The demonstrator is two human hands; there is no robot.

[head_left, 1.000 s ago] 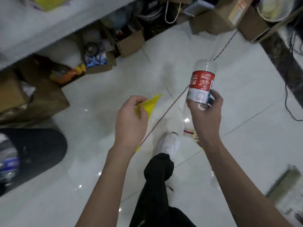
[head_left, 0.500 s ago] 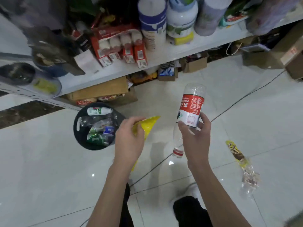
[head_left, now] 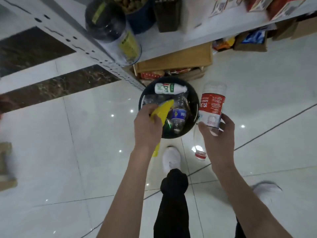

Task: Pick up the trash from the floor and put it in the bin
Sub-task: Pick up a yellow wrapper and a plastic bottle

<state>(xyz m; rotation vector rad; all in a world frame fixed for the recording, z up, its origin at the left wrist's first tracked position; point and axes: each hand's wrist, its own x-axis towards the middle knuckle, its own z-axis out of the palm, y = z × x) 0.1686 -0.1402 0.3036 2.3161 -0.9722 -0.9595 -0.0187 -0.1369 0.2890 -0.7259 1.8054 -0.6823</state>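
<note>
Bin [head_left: 173, 136] closer — two bottles [head_left: 211, 107] [head_left: 199, 153], one wrapper [head_left: 163, 110] held.

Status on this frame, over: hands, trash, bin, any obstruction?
Both hands full: left hand grips yellow wrapper over the bin. The right hand grips red-label bottle beside the rim. Opening unobstructed, bottles already inside.

A white metal shelf [head_left: 106, 54] runs along the far side, with a clear dark-lidded jar [head_left: 113, 30] lying on it. Under it sits a tan box [head_left: 175, 60] with red packets [head_left: 151, 75] in front. The glossy white floor [head_left: 68, 152] carries a dark marble strip [head_left: 56, 86] on the left and a thin cable [head_left: 274, 125] on the right.
</note>
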